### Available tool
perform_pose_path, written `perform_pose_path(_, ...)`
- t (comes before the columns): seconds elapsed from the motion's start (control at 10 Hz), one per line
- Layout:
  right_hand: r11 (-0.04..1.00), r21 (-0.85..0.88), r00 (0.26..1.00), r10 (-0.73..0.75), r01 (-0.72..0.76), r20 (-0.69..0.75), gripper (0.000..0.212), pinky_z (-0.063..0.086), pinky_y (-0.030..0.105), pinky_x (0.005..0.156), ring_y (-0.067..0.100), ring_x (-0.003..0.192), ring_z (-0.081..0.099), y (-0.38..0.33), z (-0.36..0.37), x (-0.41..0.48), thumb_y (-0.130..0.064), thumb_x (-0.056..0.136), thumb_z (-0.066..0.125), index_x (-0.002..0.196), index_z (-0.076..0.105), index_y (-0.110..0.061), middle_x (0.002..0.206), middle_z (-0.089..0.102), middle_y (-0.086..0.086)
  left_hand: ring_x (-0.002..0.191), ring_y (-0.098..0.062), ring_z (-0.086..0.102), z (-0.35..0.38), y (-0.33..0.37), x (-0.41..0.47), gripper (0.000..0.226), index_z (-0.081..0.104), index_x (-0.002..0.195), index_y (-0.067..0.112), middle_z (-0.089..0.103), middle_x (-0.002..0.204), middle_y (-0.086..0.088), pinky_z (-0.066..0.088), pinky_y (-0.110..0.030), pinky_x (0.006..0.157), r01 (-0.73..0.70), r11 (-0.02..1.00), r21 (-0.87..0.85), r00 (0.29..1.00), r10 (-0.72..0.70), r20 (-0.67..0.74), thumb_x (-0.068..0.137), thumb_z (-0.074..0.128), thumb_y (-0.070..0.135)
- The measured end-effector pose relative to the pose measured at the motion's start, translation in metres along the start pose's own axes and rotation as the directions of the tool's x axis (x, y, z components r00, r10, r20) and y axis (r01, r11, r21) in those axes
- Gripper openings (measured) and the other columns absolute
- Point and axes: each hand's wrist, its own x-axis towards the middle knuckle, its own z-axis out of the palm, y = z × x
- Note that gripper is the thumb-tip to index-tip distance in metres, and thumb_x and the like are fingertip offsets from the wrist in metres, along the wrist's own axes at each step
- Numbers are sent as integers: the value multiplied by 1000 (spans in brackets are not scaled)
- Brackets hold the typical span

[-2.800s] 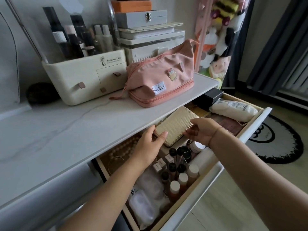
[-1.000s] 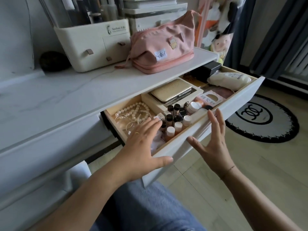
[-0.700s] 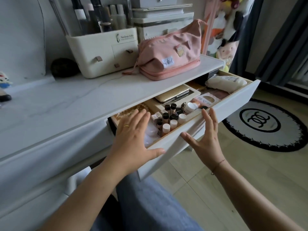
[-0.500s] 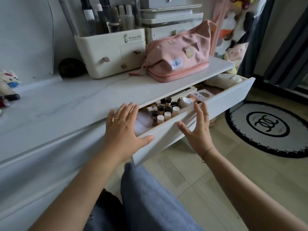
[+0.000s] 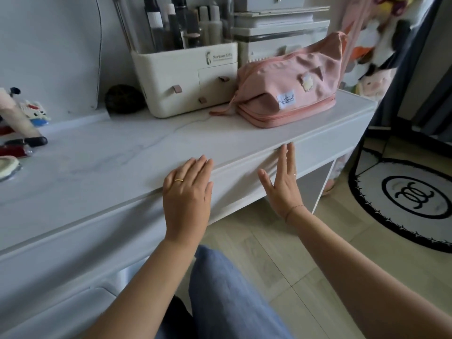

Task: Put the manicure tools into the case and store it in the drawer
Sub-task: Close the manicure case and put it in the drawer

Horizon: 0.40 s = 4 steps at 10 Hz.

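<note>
The white drawer [image 5: 325,150] under the marble-look desk top [image 5: 97,162] is pushed in, its front flush with the desk edge. The gold manicure case is hidden inside it. My left hand [image 5: 187,194] lies flat against the drawer front, fingers spread, with a gold ring on one finger. To its right, my right hand [image 5: 281,182] also presses flat on the drawer front with fingers apart. Neither hand holds anything.
A pink pouch [image 5: 291,86] and a white cosmetics organiser [image 5: 183,77] stand at the back of the desk, with stacked boxes [image 5: 281,23] behind. Small items [image 5: 22,133] lie at the far left. A round black-and-white rug [image 5: 411,199] covers the floor at right.
Both hands pushed the open drawer inward until it shut. The gold case, bottles and beads inside went out of sight.
</note>
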Motion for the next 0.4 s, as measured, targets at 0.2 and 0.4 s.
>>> perform_pose_path(0.2,995,53,996,84,-86,42,82,4,26,117,0,140,-17,12,24,-15,-48,91,43,148,-10,-21,154,-23,-8,115,-21,59,8,0,-6,42,62,122,14,64,124,-1,38,-35,95,3,1000,10,1000,-3,-31,81,69,6)
perform_pose_path(0.4,981,156,990,102,-117,101,71,15,31,118,-9,139,3,-5,8,-39,-63,79,36,140,5,-42,158,3,-9,129,-22,46,-8,7,-24,43,62,121,18,55,135,-2,33,-40,106,4,1000,-28,999,-5,-34,80,61,7)
